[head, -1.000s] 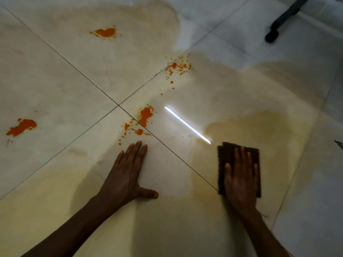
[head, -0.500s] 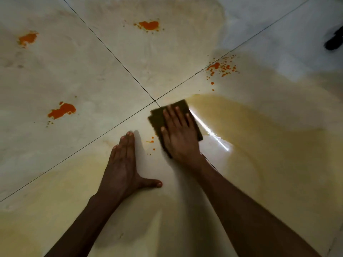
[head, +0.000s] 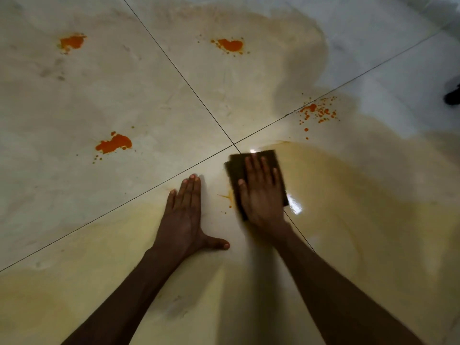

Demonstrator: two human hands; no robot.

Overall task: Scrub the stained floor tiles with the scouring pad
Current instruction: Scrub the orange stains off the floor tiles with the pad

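My right hand (head: 261,190) lies flat, fingers spread, pressing a dark brown scouring pad (head: 237,164) onto the pale floor tiles (head: 149,95), just below where the grout lines cross. My left hand (head: 185,215) rests flat on the floor to the left of the pad, thumb out, holding nothing. A faint orange smear (head: 227,196) and specks lie between the two hands. Orange stains remain at the left (head: 114,143), top left (head: 72,42), top middle (head: 230,44), and as a spatter (head: 318,112) at the right. Yellowish wet film covers the tiles around my hands.
A dark object (head: 453,95) shows at the right edge. A bright light reflection (head: 295,206) gleams on the wet tile by the pad. Cleaner grey-white tile (head: 373,33) lies at the top right.
My right hand swept the pad from the right side leftwards onto the orange stain by the grout crossing, smearing it away, then shifted slightly right. My left hand stayed planted.
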